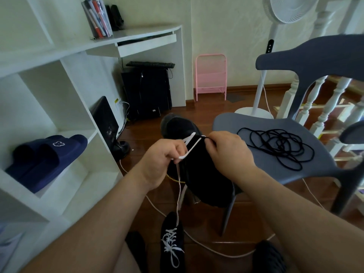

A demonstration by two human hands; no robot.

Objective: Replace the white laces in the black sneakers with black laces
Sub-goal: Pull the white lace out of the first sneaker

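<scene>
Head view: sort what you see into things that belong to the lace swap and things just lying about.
Job:
held black sneaker
white lace, gripped by left hand
right hand at the eyelets
black laces on grey chair
second sneaker on floor

Lying about:
blue slippers
pink rack
fan
keyboard

We count two black sneakers: one held up [199, 174], one on the floor [172, 243]. Two navy slippers [45, 158] sit on the shelf. One heap of black laces [279, 147], one grey chair [275, 170], one fan [291, 8].
</scene>
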